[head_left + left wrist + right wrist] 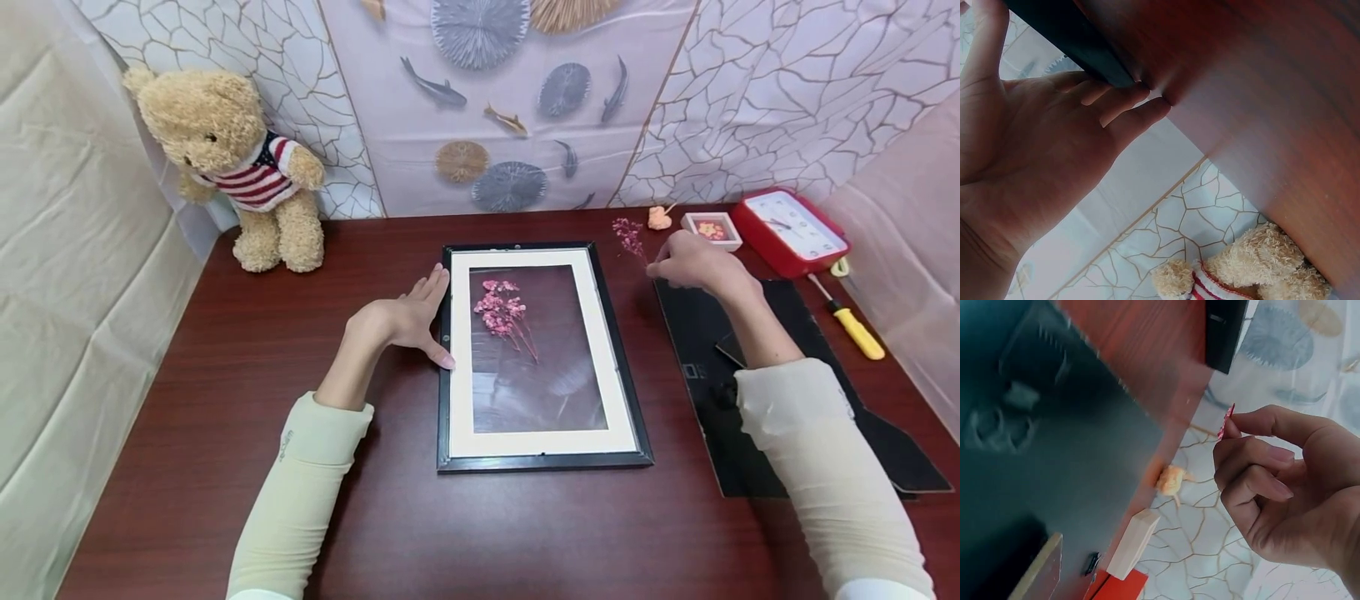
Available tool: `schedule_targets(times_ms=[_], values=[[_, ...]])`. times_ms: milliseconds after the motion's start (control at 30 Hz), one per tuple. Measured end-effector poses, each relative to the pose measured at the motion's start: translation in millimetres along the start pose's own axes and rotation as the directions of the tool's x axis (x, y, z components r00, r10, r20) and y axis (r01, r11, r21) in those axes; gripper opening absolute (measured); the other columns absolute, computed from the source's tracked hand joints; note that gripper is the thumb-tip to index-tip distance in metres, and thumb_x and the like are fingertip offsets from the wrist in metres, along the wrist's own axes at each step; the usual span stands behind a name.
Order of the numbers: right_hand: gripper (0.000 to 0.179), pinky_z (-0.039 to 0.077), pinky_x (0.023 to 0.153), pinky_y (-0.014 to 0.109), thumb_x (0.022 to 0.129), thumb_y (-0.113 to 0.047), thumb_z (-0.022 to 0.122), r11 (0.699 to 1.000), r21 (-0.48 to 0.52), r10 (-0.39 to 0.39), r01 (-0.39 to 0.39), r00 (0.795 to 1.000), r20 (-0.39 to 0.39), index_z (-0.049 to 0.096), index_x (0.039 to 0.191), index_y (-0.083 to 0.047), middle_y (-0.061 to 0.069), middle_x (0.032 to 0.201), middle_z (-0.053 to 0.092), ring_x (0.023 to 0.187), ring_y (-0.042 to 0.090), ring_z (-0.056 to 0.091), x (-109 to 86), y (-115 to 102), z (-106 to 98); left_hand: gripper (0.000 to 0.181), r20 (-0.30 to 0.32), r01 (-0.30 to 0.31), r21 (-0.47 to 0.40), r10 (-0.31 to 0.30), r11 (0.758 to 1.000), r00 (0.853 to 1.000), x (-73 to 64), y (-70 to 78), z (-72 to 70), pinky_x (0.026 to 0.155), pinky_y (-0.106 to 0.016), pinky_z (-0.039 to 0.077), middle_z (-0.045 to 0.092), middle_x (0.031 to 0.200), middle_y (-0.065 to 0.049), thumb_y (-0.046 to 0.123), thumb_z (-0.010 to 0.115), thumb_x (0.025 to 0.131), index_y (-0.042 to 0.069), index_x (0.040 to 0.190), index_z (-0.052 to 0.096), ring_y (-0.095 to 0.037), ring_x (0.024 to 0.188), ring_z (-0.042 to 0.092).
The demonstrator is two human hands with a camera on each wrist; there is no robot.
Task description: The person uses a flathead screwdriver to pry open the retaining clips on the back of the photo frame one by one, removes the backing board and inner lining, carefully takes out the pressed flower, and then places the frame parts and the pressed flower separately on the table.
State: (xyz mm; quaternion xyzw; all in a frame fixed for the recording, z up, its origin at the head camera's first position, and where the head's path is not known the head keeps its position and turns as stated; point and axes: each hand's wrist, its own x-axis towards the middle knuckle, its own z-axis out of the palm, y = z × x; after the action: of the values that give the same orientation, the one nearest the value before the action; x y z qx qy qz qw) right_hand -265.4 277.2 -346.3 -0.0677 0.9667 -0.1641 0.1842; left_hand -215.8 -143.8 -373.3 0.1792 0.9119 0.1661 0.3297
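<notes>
A black picture frame (543,462) with a white mat (540,443) lies flat on the dark wooden table. On its glazed middle, toward the left, rests a sprig of pink dried flowers (501,310). My left hand (405,321) touches the frame's left side, fingers extended and thumb on the edge; in the left wrist view the palm (1054,137) shows beside the dark edge. Right of the frame, my right hand (697,262) pinches a second pink flower sprig (628,237) between thumb and index finger. Only a bit of that sprig (1227,420) shows in the right wrist view.
A black backing board (697,367) lies under my right forearm. Beyond the right hand sit a small orange flower (659,218), a little white-framed box (726,242) and a red clock (772,246). A yellow screwdriver (858,332) lies far right; a teddy bear (255,183) stands back left.
</notes>
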Motion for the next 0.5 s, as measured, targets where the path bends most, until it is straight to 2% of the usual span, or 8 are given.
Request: schedule_targets(times_ms=[200, 367, 500], values=[[0.034, 0.050, 0.061, 0.032, 0.106, -0.019, 0.065, 0.999, 0.047, -0.012, 0.013, 1.000, -0.011, 0.076, 0.095, 0.012, 0.012, 0.074, 0.070, 0.069, 0.022, 0.061, 14.3, 14, -5, 0.145, 0.007, -0.002, -0.004, 0.002, 1.000, 1.000, 2.3, -0.3, -0.8, 0.139, -0.054, 0.006, -0.031, 0.180, -0.011, 0.046, 0.091, 0.091, 0.007, 0.172, -0.022, -0.035, 0.171, -0.014], [0.031, 0.050, 0.058, 0.031, 0.105, -0.017, 0.065, 0.994, 0.113, -0.009, 0.010, 1.000, -0.005, 0.074, 0.087, 0.007, 0.003, 0.068, 0.064, 0.064, 0.017, 0.059, 24.5, 25, -7, 0.145, 0.010, -0.004, -0.006, 0.004, 1.000, 1.000, 3.3, -1.1, -1.6, 0.139, -0.053, 0.005, -0.031, 0.181, -0.011, 0.047, 0.091, 0.090, 0.007, 0.172, -0.022, -0.035, 0.171, -0.014], [0.032, 0.048, 0.056, 0.031, 0.106, -0.018, 0.065, 0.991, 0.135, 0.003, -0.004, 1.000, 0.011, 0.072, 0.081, 0.001, -0.001, 0.066, 0.060, 0.062, 0.015, 0.056, 32.1, 30, -6, 0.151, 0.004, -0.012, 0.000, 0.012, 1.000, 1.000, 7.7, -7.3, 0.9, 0.139, -0.054, 0.005, -0.032, 0.180, -0.010, 0.052, 0.093, 0.086, 0.008, 0.172, -0.023, -0.035, 0.171, -0.015]])
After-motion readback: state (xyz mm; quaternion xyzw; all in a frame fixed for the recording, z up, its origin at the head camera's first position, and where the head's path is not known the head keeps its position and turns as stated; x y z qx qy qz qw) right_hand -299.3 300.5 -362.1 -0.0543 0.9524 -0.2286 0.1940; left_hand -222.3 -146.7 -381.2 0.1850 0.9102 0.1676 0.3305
